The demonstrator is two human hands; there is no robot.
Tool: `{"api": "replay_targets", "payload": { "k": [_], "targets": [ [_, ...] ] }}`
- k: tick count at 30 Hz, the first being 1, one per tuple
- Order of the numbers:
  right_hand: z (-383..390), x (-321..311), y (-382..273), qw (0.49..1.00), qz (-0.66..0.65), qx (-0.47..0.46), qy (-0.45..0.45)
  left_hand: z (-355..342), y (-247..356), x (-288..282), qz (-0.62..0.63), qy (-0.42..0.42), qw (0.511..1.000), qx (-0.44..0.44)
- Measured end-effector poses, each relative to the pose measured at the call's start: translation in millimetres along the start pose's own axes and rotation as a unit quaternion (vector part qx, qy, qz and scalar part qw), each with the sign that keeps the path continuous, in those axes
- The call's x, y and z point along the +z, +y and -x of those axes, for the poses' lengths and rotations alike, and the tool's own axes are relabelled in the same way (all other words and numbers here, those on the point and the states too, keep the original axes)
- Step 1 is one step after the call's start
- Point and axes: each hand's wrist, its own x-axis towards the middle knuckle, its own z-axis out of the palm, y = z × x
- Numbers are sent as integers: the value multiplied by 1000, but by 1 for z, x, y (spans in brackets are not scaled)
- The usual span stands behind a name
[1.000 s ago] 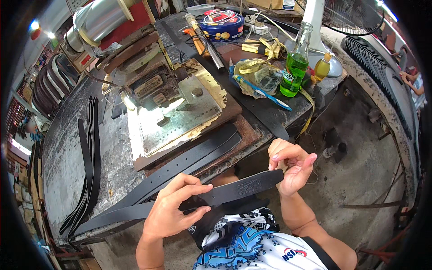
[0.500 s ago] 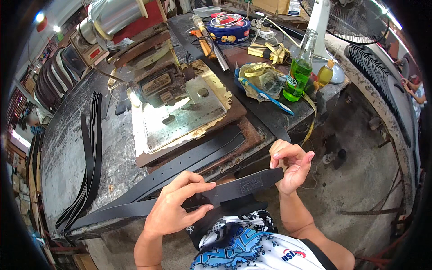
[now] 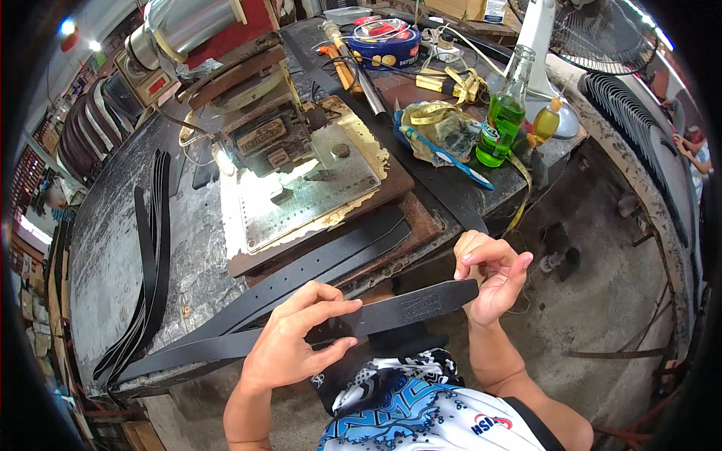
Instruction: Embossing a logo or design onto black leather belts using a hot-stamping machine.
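Observation:
A black leather belt strap (image 3: 387, 314) is stretched between my hands in front of the table edge. My left hand (image 3: 297, 338) pinches it across its width, thumb below and fingertips above. The strap's tip lies in my right hand (image 3: 492, 282), partly hidden by the curled fingers. Between the hands, a rectangular mark is pressed into the leather near the tip. Beyond my left hand, the strap trails left onto the table. Just past it, more black belt straps (image 3: 301, 267) with punched holes lie along the table's front, below the metal bed (image 3: 323, 203) of a stamping press.
Several dark straps (image 3: 156, 233) lie in a bundle at left. A foil roll (image 3: 199, 26) tops the press. Behind stand a green bottle (image 3: 502, 124), a small amber bottle (image 3: 543, 122), a blue round tin (image 3: 383, 51), a hammer (image 3: 342, 71) and a fan (image 3: 598, 34). A person (image 3: 696, 154) is at far right.
Both hands and the strap stay nearly still, with the right hand and strap tip shifted very slightly to the right. The view has tilted a little.

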Motion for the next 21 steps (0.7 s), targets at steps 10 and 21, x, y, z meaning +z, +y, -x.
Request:
{"api": "replay_targets", "payload": {
  "k": [10, 21],
  "targets": [
    [-4, 5, -1, 1000, -5, -7, -5, -1, -5, -1, 6, -18, 1000, 3],
    [1, -1, 15, 995, -13, 72, 65, -4, -11, 12, -32, 36, 999, 21]
  ]
}}
